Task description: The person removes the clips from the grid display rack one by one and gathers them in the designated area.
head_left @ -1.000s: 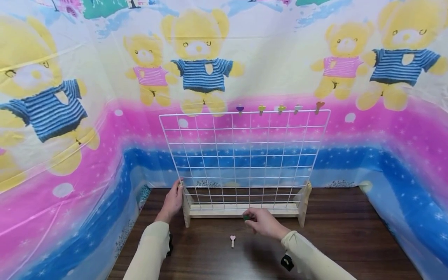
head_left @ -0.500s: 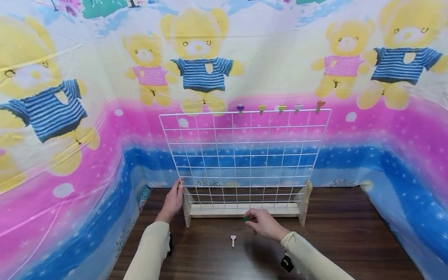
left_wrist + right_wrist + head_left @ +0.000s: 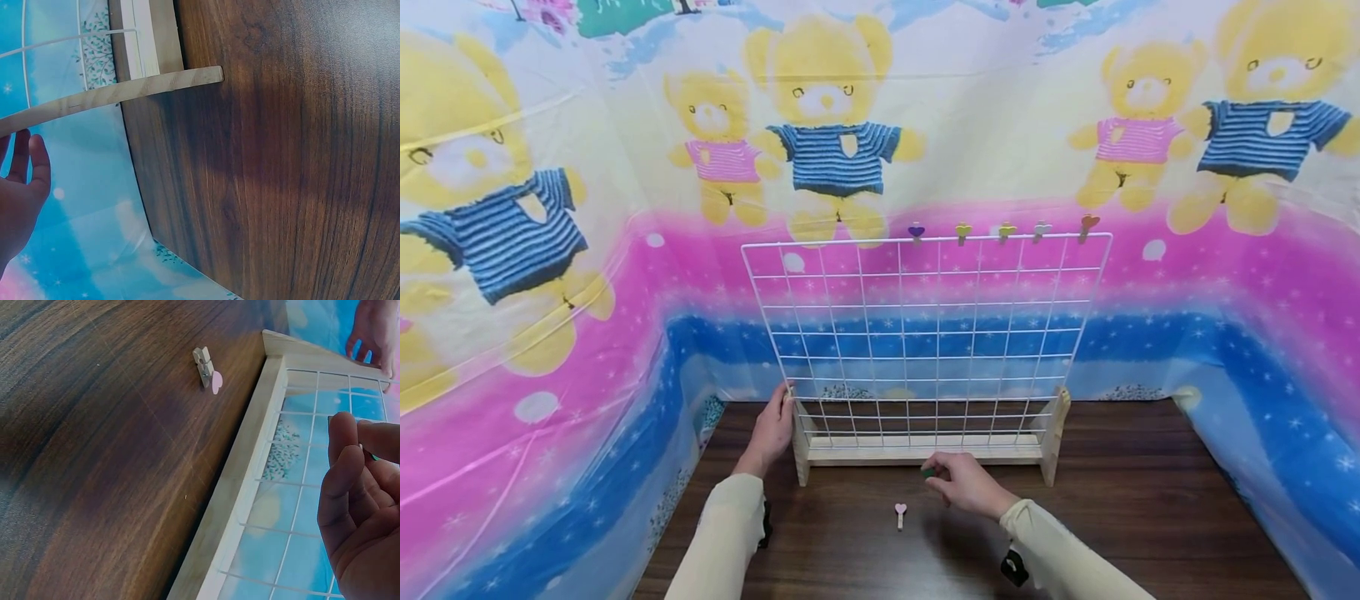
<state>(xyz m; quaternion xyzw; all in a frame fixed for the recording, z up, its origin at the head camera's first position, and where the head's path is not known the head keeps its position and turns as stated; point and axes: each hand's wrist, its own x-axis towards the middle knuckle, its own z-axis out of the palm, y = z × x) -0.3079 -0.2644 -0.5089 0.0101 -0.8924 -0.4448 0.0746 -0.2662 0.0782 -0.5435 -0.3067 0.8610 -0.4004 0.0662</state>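
A white wire grid stands upright in a wooden stand. My left hand is at the stand's left side piece; in the left wrist view its fingers touch the outer face of that wood, fairly straight. Thumb and fingers of my right hand pinch a small green clothespin just in front of the base bar. Most of it is hidden by the fingers, also in the right wrist view. A pink heart clothespin lies on the table, left of the right hand.
Along the grid's top wire sit several heart clothespins, from a purple one to an orange-red one near the right corner. The dark wood table is backed by a bear-printed cloth on its left, back and right.
My right hand has sunk very slightly with the green clothespin still pinched. The left hand stays at the side piece, and the view has shifted a little.
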